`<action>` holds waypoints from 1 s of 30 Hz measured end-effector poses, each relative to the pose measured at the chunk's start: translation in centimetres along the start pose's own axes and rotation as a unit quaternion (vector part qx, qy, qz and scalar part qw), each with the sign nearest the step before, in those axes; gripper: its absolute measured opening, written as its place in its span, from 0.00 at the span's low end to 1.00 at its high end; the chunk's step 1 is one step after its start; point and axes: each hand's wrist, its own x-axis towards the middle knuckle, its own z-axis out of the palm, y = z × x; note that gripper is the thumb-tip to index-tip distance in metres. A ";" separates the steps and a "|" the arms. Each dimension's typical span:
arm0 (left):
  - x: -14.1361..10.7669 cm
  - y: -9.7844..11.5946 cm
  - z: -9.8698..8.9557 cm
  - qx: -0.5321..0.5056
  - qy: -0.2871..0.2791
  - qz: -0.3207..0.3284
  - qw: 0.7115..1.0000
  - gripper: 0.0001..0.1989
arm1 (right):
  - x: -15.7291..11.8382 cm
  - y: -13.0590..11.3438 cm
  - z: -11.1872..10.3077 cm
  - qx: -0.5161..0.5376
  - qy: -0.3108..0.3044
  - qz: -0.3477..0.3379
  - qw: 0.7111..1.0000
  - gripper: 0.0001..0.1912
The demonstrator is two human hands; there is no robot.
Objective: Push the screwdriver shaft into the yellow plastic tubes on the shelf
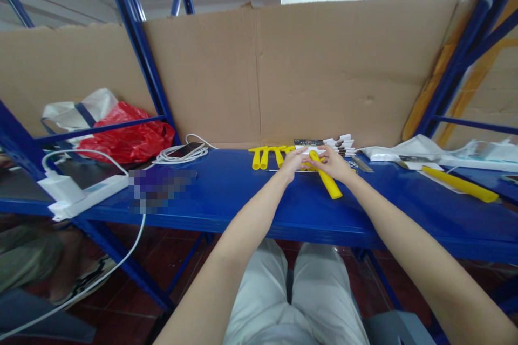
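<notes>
Over the blue shelf top [226, 183], my right hand [331, 164] is closed around a yellow-handled tool [329, 184], whose thick round handle slants down toward me. At the far end of that tool, the fingers of my left hand [293, 164] are bent and pressed in close. A small white piece [311, 150] shows between both hands; its kind is unclear. Left of my hands lie several similar yellow T-shaped tools [264, 158], side by side with handles toward me. Just behind my fingers is a black printed card [306, 143]. White strips with dark ends [343, 145] are stacked to the right.
At right lie clear plastic packaging [416, 148], a metal ruler-like strip [362, 164] and a long yellow piece [461, 184]. Leftward are a coiled white cable [178, 156], a phone [186, 149], a red bag [129, 129] and a power strip [93, 194]. Cardboard [324, 75] stands behind.
</notes>
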 end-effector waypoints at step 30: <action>0.2 -2.4 0.0 0.344 -0.076 0.281 0.893 0.32 | 4.8 -1.2 -13.7 -0.486 0.074 0.035 0.870 0.24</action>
